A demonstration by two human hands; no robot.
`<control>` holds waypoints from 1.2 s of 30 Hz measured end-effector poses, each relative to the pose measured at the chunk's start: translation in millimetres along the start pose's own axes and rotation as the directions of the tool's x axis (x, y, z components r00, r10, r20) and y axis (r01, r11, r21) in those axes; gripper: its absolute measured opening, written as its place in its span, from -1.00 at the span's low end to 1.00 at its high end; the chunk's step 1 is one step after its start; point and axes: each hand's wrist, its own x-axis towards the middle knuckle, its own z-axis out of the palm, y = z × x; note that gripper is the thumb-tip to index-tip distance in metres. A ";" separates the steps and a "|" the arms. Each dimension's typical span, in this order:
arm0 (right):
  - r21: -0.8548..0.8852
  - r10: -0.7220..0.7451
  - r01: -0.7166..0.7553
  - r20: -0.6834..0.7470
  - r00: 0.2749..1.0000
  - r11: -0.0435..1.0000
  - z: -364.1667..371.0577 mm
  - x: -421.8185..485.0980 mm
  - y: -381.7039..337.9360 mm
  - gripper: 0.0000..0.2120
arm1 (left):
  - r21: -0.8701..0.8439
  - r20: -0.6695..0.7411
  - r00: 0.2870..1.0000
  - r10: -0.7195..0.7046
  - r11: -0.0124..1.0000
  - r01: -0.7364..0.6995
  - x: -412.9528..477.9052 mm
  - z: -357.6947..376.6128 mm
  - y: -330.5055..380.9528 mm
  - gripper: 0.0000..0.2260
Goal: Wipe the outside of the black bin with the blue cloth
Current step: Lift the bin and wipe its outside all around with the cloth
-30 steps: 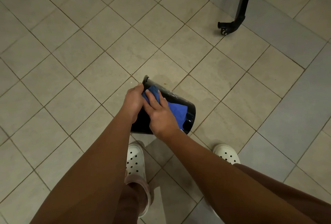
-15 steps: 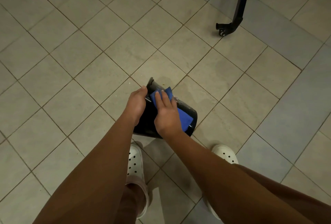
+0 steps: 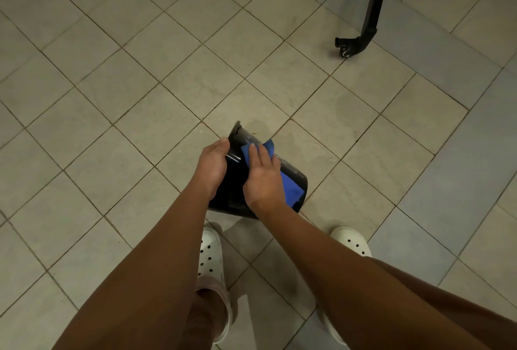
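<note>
Right hand (image 3: 264, 179) presses blue cloth (image 3: 291, 186) on black bin (image 3: 237, 182).

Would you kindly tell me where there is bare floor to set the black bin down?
Bare tiles spread left of the left hand and ahead of the black bin, up to the wheeled leg at the far right. It is crowded on the bin's near side, where the white clogs stand.

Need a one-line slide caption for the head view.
Left hand grips the black bin while the right hand presses the blue cloth against its outside, over a tiled floor.
</note>
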 end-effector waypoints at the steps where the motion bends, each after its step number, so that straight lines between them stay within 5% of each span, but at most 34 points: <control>1: -0.014 -0.040 0.040 0.003 0.999 0.999 3.6 -2.3 -2.6 -0.33 | 0.005 -0.002 1.000 -0.003 1.000 0.003 0.4 -0.8 -0.1 -0.69; 5: 0.016 -0.215 0.215 0.006 0.977 0.976 5.0 9.9 1.2 -0.35 | -0.015 0.034 0.999 0.013 1.000 -0.013 2.9 -3.4 -0.7 -0.69; 13: 0.051 -0.088 0.089 -0.020 0.996 0.995 7.0 7.1 1.7 -0.35 | -0.006 0.116 0.982 -0.148 0.989 0.150 0.7 -12.4 5.1 -0.66; 18: -0.007 -0.367 0.368 -0.088 0.926 0.930 23.4 -11.4 14.2 -0.47 | 0.036 0.082 0.976 -0.203 0.979 0.201 9.7 -17.5 14.9 -0.36; 22: -0.145 -0.539 0.530 -0.032 0.842 0.836 29.3 -20.9 26.7 -0.37 | 0.189 -0.028 0.983 -0.183 0.965 0.185 14.7 -12.5 11.5 -0.41; 30: -0.155 -0.378 0.371 -0.017 0.926 0.916 39.6 -41.1 52.6 -0.22 | 0.184 -0.093 0.986 -0.139 0.971 0.154 11.8 -8.7 9.4 -0.57; 36: -0.151 -0.461 0.462 0.049 0.886 0.874 33.3 -23.1 48.0 -0.30 | 0.160 -0.146 0.986 -0.081 0.981 0.105 13.1 -12.9 7.2 -0.63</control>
